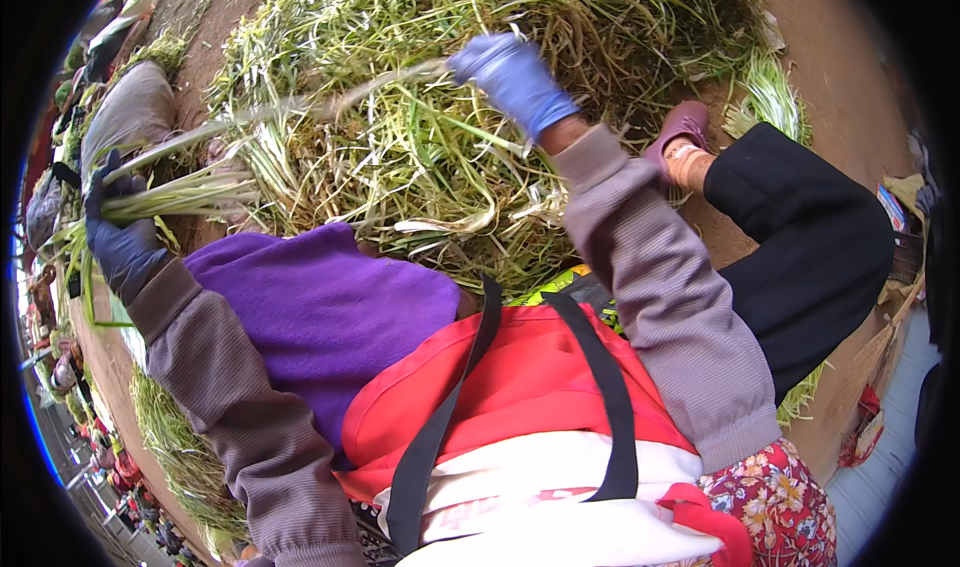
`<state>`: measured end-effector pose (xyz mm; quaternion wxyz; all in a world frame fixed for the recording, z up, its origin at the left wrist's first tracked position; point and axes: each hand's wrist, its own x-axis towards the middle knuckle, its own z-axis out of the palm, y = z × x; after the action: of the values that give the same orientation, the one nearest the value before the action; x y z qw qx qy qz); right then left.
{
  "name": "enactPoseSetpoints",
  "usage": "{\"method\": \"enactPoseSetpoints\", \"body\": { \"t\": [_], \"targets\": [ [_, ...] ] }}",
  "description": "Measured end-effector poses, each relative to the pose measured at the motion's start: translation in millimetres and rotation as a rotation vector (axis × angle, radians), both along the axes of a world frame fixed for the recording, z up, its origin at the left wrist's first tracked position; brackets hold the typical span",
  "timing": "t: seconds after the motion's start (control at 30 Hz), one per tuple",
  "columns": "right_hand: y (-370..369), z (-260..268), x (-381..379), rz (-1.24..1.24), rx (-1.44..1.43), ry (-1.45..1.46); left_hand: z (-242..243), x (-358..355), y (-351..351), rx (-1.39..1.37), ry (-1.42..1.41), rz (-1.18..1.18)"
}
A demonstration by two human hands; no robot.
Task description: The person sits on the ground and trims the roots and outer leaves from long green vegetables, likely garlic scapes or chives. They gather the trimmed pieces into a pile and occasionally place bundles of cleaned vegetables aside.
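Observation:
My left hand (pixel 124 229), in a dark blue glove, is closed around a bunch of long green-white stalks (pixel 180 196), their ends pointing right over the heap. My right hand (pixel 514 83), in a lighter blue glove, is raised above the heap with its fingers closed on a blurred stalk (pixel 375 83) that stretches left towards the bunch. Beneath both hands spreads a large heap of loose leafy green stalks and yellowed leaves (pixel 405 147). A purple cloth (pixel 330 297) and a red cloth with black straps (pixel 525 357) cover my lap.
A bundle of green stalks (pixel 776 98) lies beside my pink shoe (pixel 686 128). More stalks (pixel 180 447) lie in a pile at lower left. A pale sack (pixel 131 109) stands at upper left. At the right is a dark crate (pixel 906 256). People and goods line the far left.

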<state>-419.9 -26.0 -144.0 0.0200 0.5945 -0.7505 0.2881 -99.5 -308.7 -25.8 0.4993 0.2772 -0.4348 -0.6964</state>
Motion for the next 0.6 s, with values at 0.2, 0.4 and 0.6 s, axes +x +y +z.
{"method": "enactPoseSetpoints", "body": {
  "t": [0.2,0.4,0.6],
  "targets": [
    [0,-62,-2,-0.293,0.127,-0.152,12,10,8,0.062,0.380,-0.112],
    [36,-93,-74,-0.557,0.226,0.048,16,11,17,0.023,0.310,-0.093],
    [10,-37,-18,0.235,0.006,-0.455,12,-14,37,-0.030,0.345,-0.354]
  ]
}}
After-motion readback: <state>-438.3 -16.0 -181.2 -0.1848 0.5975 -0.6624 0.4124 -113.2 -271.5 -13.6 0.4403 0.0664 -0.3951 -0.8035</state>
